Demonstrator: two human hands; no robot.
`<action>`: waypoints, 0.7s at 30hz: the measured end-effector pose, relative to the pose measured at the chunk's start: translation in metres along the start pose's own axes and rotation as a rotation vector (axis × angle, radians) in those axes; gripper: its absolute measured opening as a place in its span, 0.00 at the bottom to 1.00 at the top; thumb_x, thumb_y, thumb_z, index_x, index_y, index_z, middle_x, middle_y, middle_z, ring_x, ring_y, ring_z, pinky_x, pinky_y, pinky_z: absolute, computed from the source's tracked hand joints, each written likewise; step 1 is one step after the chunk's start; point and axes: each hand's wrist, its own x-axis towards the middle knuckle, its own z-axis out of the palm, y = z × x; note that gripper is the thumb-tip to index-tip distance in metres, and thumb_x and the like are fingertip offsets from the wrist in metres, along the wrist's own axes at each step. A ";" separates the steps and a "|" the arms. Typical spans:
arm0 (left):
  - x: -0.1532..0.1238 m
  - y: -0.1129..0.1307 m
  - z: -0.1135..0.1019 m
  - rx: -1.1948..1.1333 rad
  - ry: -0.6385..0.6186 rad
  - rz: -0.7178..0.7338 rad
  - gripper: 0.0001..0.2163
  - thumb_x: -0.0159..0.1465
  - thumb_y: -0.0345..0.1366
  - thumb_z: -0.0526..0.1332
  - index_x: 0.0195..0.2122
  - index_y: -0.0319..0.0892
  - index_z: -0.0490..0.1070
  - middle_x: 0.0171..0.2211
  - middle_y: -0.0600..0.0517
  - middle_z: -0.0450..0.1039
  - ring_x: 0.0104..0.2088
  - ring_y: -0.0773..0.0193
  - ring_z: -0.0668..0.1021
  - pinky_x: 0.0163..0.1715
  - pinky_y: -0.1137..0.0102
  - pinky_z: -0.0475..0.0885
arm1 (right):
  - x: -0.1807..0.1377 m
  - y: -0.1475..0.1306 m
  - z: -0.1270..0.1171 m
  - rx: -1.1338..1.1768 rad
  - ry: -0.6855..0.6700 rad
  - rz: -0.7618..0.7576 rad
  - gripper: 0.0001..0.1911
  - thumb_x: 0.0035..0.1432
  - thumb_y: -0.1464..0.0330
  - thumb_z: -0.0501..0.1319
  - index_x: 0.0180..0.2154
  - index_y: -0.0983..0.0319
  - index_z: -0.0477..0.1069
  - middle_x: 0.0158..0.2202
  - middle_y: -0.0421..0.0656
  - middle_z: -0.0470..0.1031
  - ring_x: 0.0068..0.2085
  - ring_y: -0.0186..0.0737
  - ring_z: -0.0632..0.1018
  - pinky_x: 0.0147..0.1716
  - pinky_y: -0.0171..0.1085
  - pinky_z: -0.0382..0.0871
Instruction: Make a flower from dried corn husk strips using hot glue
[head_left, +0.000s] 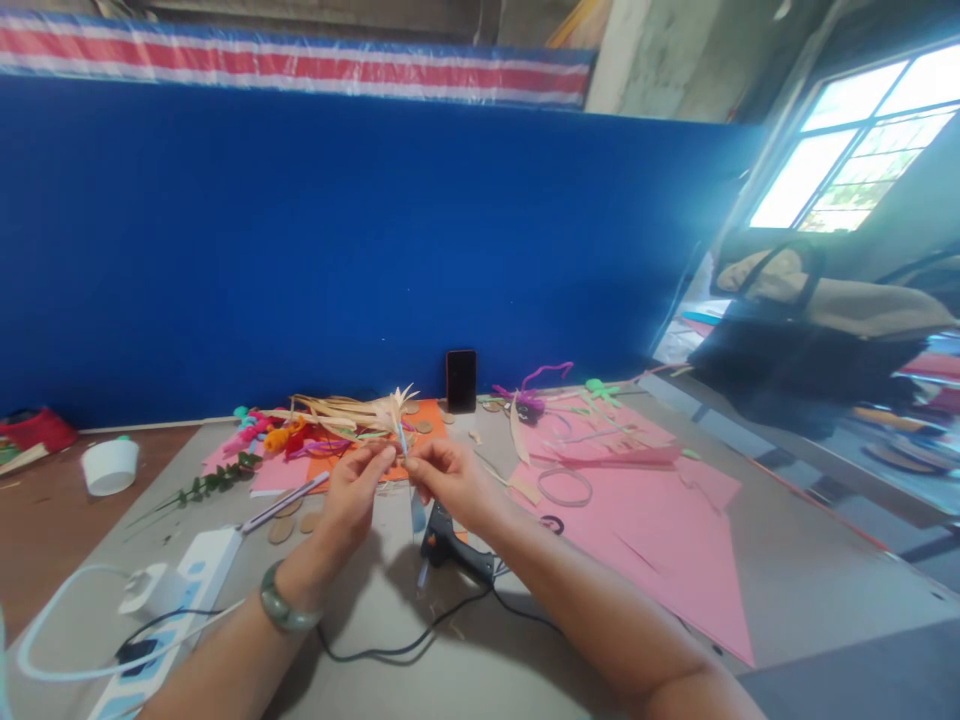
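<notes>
In front of me, my left hand (pixel 358 488) and my right hand (pixel 454 482) meet with fingertips pinched at a thin, light-blue stem (pixel 403 440). Pale, dried husk strips (pixel 401 408) fan out above it like a flower head. My right thumb and fingers are closed on the stem. The left fingertips are pinched together right beside them, partly hiding the lower stem. Just under the right hand lies a black hot glue gun (pixel 457 552) with its cord trailing across the table.
Pink paper sheets (pixel 660 560) spread to the right. Behind the hands lie more husk strips (pixel 337 410), colourful pipe cleaners (pixel 277 432) and a standing phone (pixel 461 380). A power strip (pixel 206 560), leafy sprig (pixel 210 485) and white cup (pixel 110 467) are left. A blue partition (pixel 337 240) stands behind.
</notes>
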 end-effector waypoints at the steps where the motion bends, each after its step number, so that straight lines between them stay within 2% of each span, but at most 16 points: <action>1: 0.002 -0.001 0.000 -0.020 -0.006 -0.035 0.07 0.50 0.37 0.69 0.26 0.40 0.77 0.28 0.51 0.75 0.31 0.63 0.74 0.36 0.69 0.68 | 0.002 0.000 -0.001 0.039 -0.013 0.021 0.15 0.53 0.58 0.64 0.26 0.62 0.67 0.18 0.34 0.66 0.17 0.28 0.66 0.19 0.31 0.58; 6: 0.003 0.002 -0.001 -0.118 -0.096 -0.123 0.05 0.48 0.34 0.69 0.26 0.40 0.78 0.28 0.50 0.77 0.33 0.62 0.76 0.37 0.68 0.69 | 0.007 0.003 -0.008 0.135 -0.098 0.120 0.17 0.49 0.57 0.67 0.27 0.64 0.69 0.19 0.35 0.69 0.18 0.26 0.67 0.18 0.29 0.55; 10: 0.001 0.006 -0.002 -0.127 -0.197 -0.124 0.07 0.49 0.36 0.70 0.26 0.39 0.78 0.26 0.50 0.76 0.31 0.63 0.75 0.37 0.68 0.69 | 0.008 0.005 -0.009 0.211 -0.173 0.181 0.17 0.48 0.58 0.69 0.25 0.64 0.67 0.21 0.36 0.71 0.18 0.25 0.68 0.18 0.28 0.54; 13: 0.001 0.005 -0.003 -0.123 -0.245 -0.092 0.08 0.50 0.37 0.71 0.23 0.39 0.75 0.22 0.53 0.72 0.27 0.66 0.73 0.34 0.70 0.68 | 0.008 0.004 -0.009 0.191 -0.191 0.192 0.18 0.47 0.57 0.69 0.25 0.64 0.67 0.20 0.36 0.70 0.17 0.26 0.67 0.17 0.28 0.53; 17: 0.001 -0.001 -0.002 -0.131 -0.120 -0.061 0.11 0.48 0.37 0.72 0.21 0.40 0.70 0.21 0.56 0.70 0.26 0.68 0.71 0.32 0.71 0.67 | 0.007 0.001 -0.006 0.022 -0.086 0.109 0.18 0.48 0.56 0.67 0.23 0.64 0.68 0.19 0.36 0.69 0.17 0.27 0.67 0.17 0.29 0.56; 21: -0.002 -0.005 0.000 -0.066 0.004 -0.013 0.11 0.47 0.36 0.72 0.22 0.40 0.70 0.21 0.57 0.69 0.26 0.68 0.70 0.33 0.71 0.66 | 0.002 0.000 -0.002 -0.133 -0.007 0.006 0.17 0.52 0.57 0.65 0.23 0.63 0.68 0.17 0.35 0.66 0.17 0.29 0.66 0.18 0.31 0.57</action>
